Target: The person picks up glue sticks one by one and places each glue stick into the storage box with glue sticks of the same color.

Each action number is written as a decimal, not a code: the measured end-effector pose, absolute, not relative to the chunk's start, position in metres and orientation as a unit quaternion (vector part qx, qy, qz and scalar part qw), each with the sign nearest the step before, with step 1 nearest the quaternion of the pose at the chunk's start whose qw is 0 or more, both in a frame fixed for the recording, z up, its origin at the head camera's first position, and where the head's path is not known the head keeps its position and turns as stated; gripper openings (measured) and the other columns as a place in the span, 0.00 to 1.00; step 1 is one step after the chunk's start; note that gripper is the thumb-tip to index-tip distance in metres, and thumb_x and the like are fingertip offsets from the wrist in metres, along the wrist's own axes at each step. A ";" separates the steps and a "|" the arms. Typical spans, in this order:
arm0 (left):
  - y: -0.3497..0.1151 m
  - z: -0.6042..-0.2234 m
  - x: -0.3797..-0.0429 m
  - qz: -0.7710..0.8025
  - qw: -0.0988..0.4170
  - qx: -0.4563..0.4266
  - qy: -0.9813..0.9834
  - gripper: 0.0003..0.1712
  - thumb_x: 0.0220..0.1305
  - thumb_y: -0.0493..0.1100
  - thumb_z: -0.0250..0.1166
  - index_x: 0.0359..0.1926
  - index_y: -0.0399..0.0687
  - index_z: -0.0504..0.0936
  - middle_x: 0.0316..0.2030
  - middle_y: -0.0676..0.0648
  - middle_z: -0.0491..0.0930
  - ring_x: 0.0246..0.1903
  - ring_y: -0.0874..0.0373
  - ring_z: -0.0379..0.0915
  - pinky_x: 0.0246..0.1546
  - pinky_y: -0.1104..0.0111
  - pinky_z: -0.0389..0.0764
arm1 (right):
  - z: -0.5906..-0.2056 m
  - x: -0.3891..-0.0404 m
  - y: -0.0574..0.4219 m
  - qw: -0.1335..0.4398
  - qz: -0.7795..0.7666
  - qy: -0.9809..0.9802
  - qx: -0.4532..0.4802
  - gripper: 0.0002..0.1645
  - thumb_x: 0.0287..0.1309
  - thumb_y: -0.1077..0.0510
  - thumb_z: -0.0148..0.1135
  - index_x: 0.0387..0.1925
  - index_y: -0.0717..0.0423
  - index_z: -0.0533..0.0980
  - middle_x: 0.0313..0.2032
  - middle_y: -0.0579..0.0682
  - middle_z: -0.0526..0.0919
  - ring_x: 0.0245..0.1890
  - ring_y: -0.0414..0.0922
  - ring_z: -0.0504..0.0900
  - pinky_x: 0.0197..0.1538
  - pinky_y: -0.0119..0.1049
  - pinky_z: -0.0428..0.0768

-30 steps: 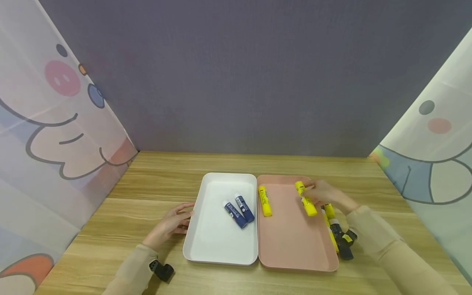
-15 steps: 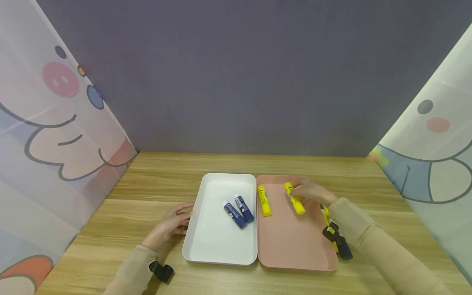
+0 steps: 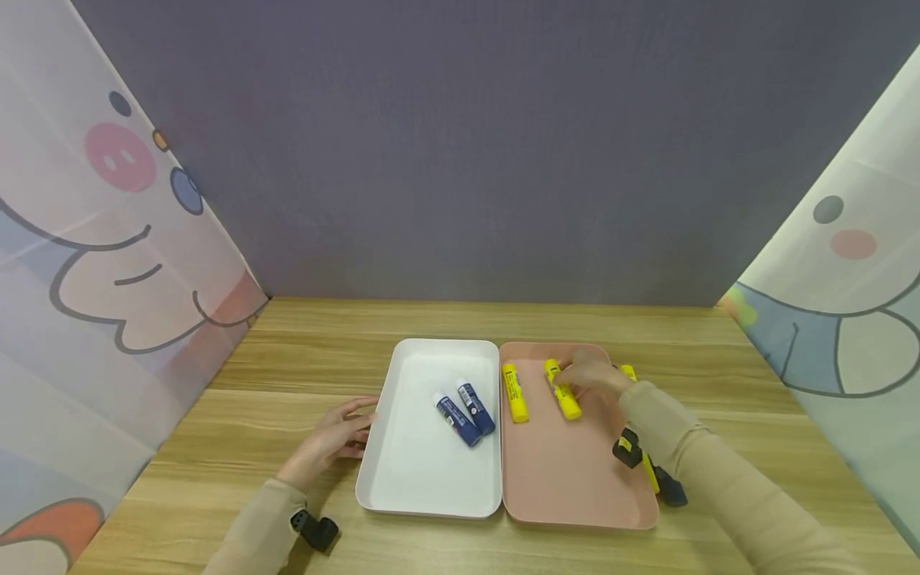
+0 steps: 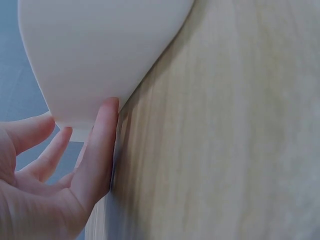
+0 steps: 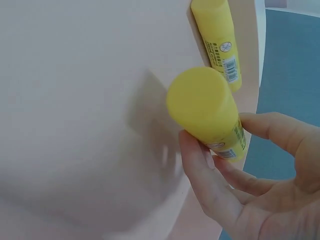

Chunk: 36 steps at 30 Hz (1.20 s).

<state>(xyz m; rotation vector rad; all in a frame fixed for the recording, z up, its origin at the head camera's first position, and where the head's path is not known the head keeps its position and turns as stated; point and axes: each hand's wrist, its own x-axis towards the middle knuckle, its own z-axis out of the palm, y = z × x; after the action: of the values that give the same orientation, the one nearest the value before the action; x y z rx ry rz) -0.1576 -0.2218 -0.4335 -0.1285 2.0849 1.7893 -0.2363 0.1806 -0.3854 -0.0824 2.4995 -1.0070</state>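
Observation:
My right hand pinches a yellow glue stick between thumb and fingers over the pink tray. In the right wrist view the held glue stick is tilted, its round end toward the camera, and a shadow falls on the tray beside it. Another yellow glue stick lies along the tray's left wall. My left hand touches the left side of the white tray, fingers loosely extended against its outer wall in the left wrist view. Two blue glue sticks with white ends lie in the white tray.
The two trays stand side by side on the wooden table. Right of the pink tray lie more glue sticks, including a yellow one and a dark one, partly hidden by my right sleeve. A grey panel stands behind.
My right hand has carried the yellow glue stick leftward, from the pink tray's right side toward the glue stick lying there. My left hand has stayed at the white tray.

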 end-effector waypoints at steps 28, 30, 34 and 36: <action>-0.221 -0.434 -0.158 0.641 0.196 -0.043 0.741 0.30 0.63 0.44 0.54 0.62 0.38 0.58 0.37 0.45 0.77 0.28 0.57 0.76 0.26 0.66 0.77 | -0.391 -0.243 0.171 0.249 -0.346 0.904 -0.025 0.18 0.52 0.61 0.57 0.42 0.70 0.72 0.30 0.53 0.75 0.25 0.42 0.72 0.31 0.35 0.73; -0.221 -0.434 -0.158 0.640 0.196 -0.044 0.741 0.30 0.63 0.45 0.54 0.62 0.38 0.58 0.37 0.45 0.77 0.28 0.57 0.76 0.26 0.66 0.77 | -0.390 -0.243 0.171 0.247 -0.347 0.904 -0.027 0.22 0.53 0.62 0.56 0.48 0.72 0.69 0.42 0.60 0.75 0.33 0.46 0.75 0.34 0.37 0.75; -0.221 -0.434 -0.158 0.639 0.193 -0.048 0.743 0.30 0.62 0.45 0.55 0.62 0.39 0.59 0.37 0.45 0.77 0.29 0.56 0.76 0.27 0.65 0.77 | -0.391 -0.244 0.174 0.245 -0.366 0.897 -0.029 0.24 0.52 0.62 0.55 0.50 0.72 0.67 0.46 0.62 0.73 0.34 0.48 0.77 0.35 0.38 0.76; -0.221 -0.434 -0.158 0.637 0.192 -0.047 0.745 0.30 0.62 0.46 0.55 0.62 0.39 0.58 0.38 0.45 0.77 0.29 0.56 0.76 0.28 0.64 0.77 | -0.396 -0.248 0.178 0.243 -0.382 0.890 -0.049 0.24 0.53 0.60 0.56 0.49 0.72 0.67 0.44 0.63 0.73 0.33 0.47 0.78 0.34 0.37 0.77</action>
<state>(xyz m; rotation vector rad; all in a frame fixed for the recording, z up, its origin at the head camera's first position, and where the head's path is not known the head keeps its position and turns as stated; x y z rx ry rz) -0.1579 -0.2209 -0.4340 -0.1314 2.0913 1.7874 -0.2478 0.1780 -0.3957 -0.1352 2.4330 -1.0439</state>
